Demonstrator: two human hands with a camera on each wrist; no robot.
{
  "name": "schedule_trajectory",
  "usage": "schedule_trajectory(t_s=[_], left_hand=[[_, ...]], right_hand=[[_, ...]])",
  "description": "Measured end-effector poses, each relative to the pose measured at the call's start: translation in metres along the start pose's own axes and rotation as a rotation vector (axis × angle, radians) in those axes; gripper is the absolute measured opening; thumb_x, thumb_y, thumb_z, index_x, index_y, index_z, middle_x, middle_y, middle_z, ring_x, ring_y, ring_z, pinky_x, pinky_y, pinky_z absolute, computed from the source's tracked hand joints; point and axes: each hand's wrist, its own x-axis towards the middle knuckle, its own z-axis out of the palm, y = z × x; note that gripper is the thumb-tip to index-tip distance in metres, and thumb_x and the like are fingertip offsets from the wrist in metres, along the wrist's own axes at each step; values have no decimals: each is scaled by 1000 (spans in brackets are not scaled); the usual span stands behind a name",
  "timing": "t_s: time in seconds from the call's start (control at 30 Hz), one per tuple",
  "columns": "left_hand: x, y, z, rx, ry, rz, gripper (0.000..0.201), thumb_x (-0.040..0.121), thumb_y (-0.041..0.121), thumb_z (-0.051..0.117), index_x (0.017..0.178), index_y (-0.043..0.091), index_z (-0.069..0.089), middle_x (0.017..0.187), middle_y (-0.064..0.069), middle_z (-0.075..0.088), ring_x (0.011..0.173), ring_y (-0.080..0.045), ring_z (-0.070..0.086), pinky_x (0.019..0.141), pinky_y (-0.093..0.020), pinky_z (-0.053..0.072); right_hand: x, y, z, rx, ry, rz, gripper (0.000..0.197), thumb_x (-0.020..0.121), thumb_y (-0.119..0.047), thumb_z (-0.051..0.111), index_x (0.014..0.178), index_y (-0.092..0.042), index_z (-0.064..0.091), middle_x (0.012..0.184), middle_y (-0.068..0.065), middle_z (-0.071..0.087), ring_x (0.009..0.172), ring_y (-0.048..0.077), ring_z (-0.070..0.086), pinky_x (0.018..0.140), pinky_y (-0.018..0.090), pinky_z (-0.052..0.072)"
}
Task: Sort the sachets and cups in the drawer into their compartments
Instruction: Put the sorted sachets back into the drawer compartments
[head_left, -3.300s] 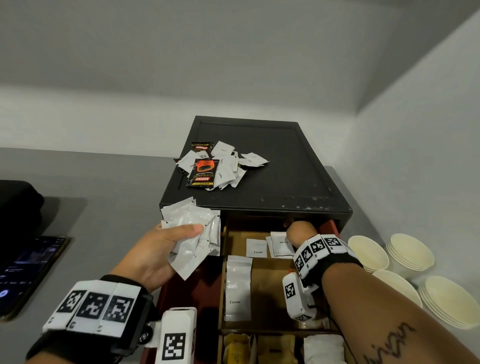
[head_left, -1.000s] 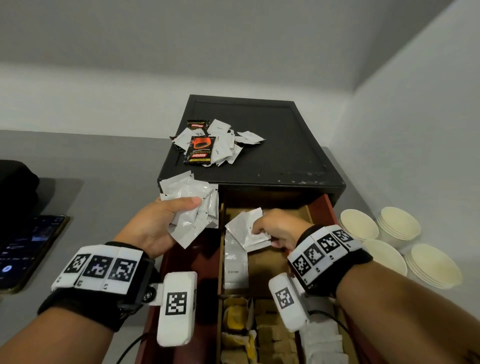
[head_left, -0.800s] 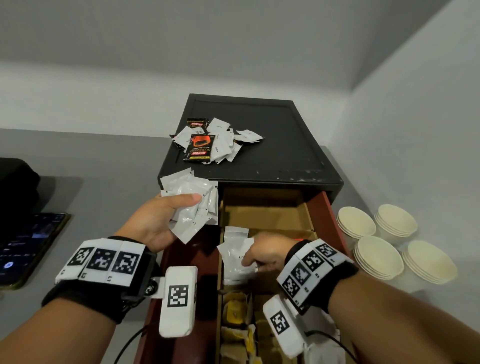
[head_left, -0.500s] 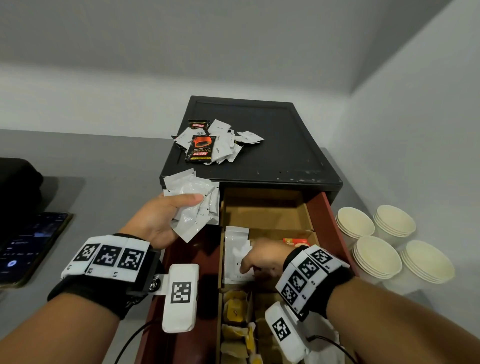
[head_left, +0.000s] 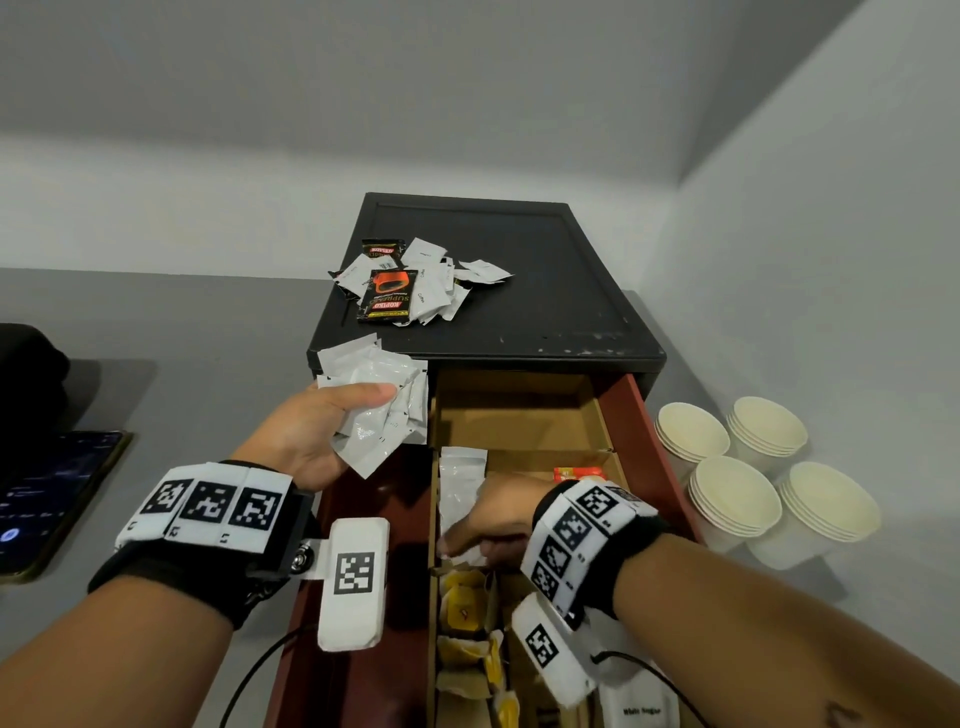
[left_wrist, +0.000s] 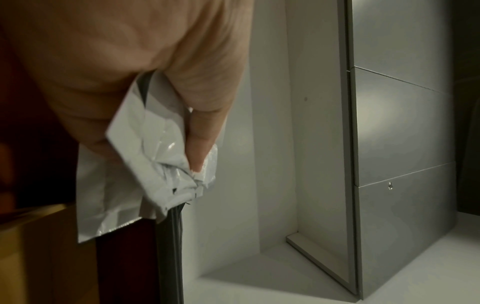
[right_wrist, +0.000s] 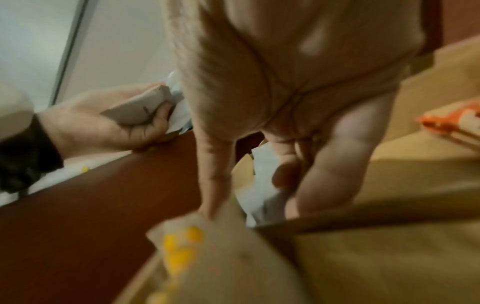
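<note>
From the head view, my left hand (head_left: 311, 436) grips a bunch of white sachets (head_left: 382, 410) at nine o'clock of the open drawer (head_left: 644, 431). My right hand (head_left: 498, 519) is down in the middle compartment on a white sachet stack (head_left: 460, 483).

Left wrist: my thumb (left_wrist: 205, 131) presses the bunch.

Right wrist: blurred, my fingers (right_wrist: 324, 170) curl round white sachets.

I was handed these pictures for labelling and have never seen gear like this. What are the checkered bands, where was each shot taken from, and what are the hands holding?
A person, not a machine, works here. The checkered wristbands carry small cameras. The wide picture comes from a head camera; the two close-ups look along each hand. The left hand grips a bundle of white plastic sachets. The right hand reaches into the open red drawer with cardboard compartments, fingers on white sachets lying there. More loose sachets lie on the black cabinet top; stacked cream paper cups stand beside it.
</note>
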Motion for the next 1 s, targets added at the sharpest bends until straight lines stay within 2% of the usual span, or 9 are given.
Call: schedule_trajectory(t_s=[0.1,0.17,0.3,0.47,0.6,0.7,0.8,0.93,1.0], left_hand=[[0,1,-1,5,3,-6,13,89,-2,53,94,3,64,72,-11,73,58,-21,71,49,-33,58],[0,1,-2,11,6,-7,14,88,-2,54,97,4,64,74,-11,73,60,-21,71,50,-34,58],[2,0,-4,14,20,-9,15,87,-2,56,98,4,64,76,-11,73,62,-21,71,52,-35,59],[2,1,-3,25,11,-13,13,87,-1,56,96,4,65,75,-11,73,60,-21,71,53,-35,59],[1,1,-1,22,11,-7,12,89,-1,54,92,4,64,70,-10,73,56,-20,70,48,-32,57],[1,1,-1,9,8,2,15,89,-3,53,97,4,63,71,-10,73,57,-20,70,48,-32,57],[1,1,-1,7,3,-2,14,90,-3,52,94,4,63,70,-10,73,57,-20,70,47,-31,57],[1,1,-1,-5,-3,0,17,88,-3,53,100,3,63,76,-12,73,61,-23,71,51,-36,58],[2,0,-2,-8,-2,5,17,88,-3,53,100,3,63,75,-12,73,60,-22,71,49,-35,58]], right_hand=[[2,-1,-3,256,-146,13,40,87,-23,66,52,-12,50,39,-3,44,29,9,36,34,17,29],[2,1,-12,288,-97,60,27,91,-14,60,66,-9,50,47,1,44,36,9,37,31,18,29],[9,12,-25,23,157,125,14,86,-17,65,79,-9,56,64,3,56,53,14,51,54,22,45],[8,14,-13,-164,95,23,37,85,-20,67,56,-12,45,29,-7,45,32,6,45,52,25,39],[16,10,-1,-110,106,-12,22,78,-12,75,85,-10,54,82,6,61,71,20,59,68,34,52],[17,9,2,-158,168,-28,30,74,-20,79,91,-10,56,89,4,59,82,21,57,71,30,49],[21,9,5,-111,134,-41,40,67,-24,83,97,-5,65,100,8,69,92,25,64,83,36,55],[25,9,13,-135,170,-54,34,62,-19,85,85,-6,64,95,12,70,88,26,68,68,33,54],[26,7,14,-143,257,-41,40,62,-26,86,92,-8,65,98,7,69,89,23,66,69,29,53]])
